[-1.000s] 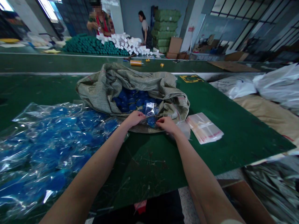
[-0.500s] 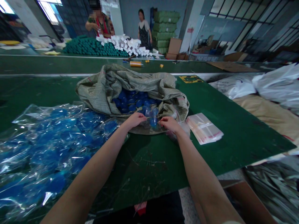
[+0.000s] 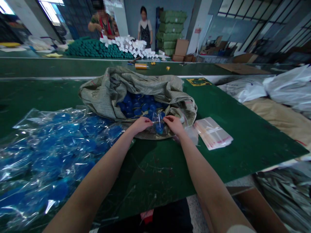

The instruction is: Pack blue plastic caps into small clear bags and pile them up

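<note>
Between my hands is a clear plastic bag (image 3: 159, 127) with a blue item inside, over the front edge of the sack. My left hand (image 3: 143, 124) pinches the bag's left side. My right hand (image 3: 173, 124) has its fingers closed at the bag's upper right edge. Behind them the open grey-green woven sack (image 3: 97, 94) holds many round blue items (image 3: 137, 105). A stack of flat clear bags (image 3: 213, 133) lies to the right. At the left spreads a large heap of bagged blue items (image 3: 53, 152).
Beyond the green table (image 3: 155, 174), a second surface carries an orange roll (image 3: 141, 66), dark green rolls (image 3: 94, 48) and white pieces (image 3: 133, 47). Two people stand behind it. White sacks (image 3: 289, 84) lie at the right, and an open cardboard box (image 3: 259, 207) at the lower right.
My right hand has moved slightly up and left, to the bag's upper edge. My left hand has stayed nearly still. The person farther back has shifted a little left.
</note>
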Demonstrator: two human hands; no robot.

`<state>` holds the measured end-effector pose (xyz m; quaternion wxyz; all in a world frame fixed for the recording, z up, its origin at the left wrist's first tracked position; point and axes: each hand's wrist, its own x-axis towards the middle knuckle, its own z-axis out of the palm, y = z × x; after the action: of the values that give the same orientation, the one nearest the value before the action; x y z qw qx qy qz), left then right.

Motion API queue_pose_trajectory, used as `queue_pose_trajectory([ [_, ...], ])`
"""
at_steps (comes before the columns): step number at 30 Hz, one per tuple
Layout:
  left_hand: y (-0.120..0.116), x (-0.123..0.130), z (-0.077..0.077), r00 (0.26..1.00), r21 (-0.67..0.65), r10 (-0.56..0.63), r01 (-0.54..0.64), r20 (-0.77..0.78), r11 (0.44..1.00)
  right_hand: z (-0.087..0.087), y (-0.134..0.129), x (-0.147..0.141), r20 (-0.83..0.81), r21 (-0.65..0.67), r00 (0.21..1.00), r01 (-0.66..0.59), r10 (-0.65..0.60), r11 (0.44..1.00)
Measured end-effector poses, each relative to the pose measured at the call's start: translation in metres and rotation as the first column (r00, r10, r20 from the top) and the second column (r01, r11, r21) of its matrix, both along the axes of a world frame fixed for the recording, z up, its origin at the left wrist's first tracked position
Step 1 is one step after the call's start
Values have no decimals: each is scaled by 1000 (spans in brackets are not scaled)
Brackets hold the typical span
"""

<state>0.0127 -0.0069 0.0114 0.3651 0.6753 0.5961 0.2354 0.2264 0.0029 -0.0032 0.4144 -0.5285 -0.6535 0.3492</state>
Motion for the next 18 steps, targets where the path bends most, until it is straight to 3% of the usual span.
queue_pose_trajectory([
  [10,2,0,-1,1000,-1,-4,4,24,1000,0,0,-5,99,88,995,17,-26,996],
  [14,1,-1,-1,1000,-2,12,-12,5,1000,-2,1,-2,166,94,982,76,-91,993],
  [18,2,-2,-2,999,20,41,-41,-13,999,-10,2,3,88,27,990,112,-114,993],
])
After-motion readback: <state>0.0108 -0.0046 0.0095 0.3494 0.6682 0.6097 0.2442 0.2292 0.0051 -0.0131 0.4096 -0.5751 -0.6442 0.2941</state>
